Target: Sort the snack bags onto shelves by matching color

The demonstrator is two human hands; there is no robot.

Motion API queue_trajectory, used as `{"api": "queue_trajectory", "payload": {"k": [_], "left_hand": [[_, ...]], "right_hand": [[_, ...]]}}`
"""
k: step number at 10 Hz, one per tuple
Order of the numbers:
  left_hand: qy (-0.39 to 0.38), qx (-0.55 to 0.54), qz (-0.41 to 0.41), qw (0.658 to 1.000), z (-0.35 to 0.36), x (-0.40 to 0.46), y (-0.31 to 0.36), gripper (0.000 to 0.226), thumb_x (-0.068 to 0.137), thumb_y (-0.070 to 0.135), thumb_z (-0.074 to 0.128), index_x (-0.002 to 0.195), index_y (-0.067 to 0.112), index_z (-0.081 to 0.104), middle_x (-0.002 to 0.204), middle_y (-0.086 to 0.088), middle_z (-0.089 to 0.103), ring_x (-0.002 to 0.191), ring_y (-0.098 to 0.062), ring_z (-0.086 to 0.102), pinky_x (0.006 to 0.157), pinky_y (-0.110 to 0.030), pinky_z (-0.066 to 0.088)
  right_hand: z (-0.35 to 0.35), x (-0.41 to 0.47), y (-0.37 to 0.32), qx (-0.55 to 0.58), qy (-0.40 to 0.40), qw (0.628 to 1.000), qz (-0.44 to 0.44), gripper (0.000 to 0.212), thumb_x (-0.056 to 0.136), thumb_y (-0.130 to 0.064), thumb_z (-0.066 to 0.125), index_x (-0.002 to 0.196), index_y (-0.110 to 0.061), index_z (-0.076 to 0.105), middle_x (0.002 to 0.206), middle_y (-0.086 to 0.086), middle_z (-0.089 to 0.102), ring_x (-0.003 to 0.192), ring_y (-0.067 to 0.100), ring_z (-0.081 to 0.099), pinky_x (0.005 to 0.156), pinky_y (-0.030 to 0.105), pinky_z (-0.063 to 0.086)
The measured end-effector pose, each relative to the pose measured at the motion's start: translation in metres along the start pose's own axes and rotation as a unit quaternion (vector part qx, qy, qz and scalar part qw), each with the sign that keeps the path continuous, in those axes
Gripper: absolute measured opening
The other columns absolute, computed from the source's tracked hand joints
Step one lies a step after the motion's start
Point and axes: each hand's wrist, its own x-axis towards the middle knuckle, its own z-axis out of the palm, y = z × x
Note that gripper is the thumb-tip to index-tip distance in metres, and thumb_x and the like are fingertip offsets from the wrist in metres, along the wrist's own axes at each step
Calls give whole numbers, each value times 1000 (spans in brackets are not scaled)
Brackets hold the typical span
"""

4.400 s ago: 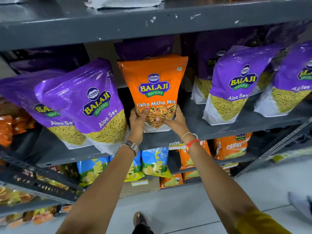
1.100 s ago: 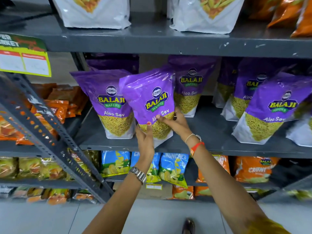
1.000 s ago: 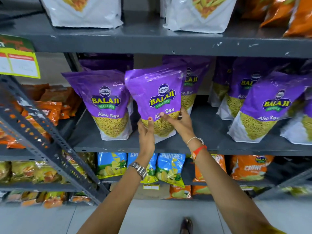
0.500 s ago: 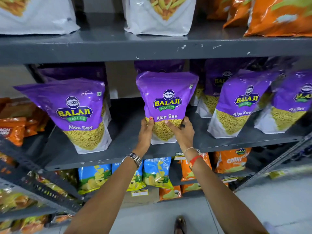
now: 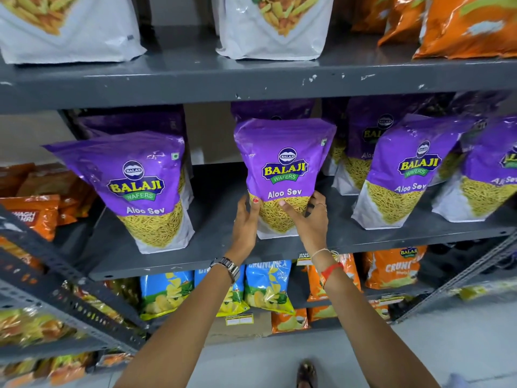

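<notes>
Placement step: left hand (image 5: 246, 219) and right hand (image 5: 310, 222) grasp the base of the purple Aloo Sev bag (image 5: 282, 175), upright on the purple-stocked middle shelf (image 5: 218, 247). Next: release, withdraw without tipping it.

Pale floor (image 5: 461, 345), a shoe toe (image 5: 307, 373) on it.

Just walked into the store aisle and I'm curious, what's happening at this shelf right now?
A person is stocking snacks. Both hands, left hand and right hand, grip the lower part of a purple Aloo Sev bag standing upright on the middle shelf, among other purple bags of the same kind. White and orange bags sit on the shelf above; blue and orange bags are below.
</notes>
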Motion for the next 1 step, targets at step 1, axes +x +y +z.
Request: {"api": "queue_trajectory", "payload": {"k": [1], "left_hand": [[41,18,28,999,-1,-1,-5,55,93,45,38,141,20,28,142,4,42,135,-17,38,113,-36,29]], "right_hand": [[-2,-7,-5,37,49,998,-24,65,68,-29,85,121,-23,47,122,3,54,101,6,56,75,4,43]]}}
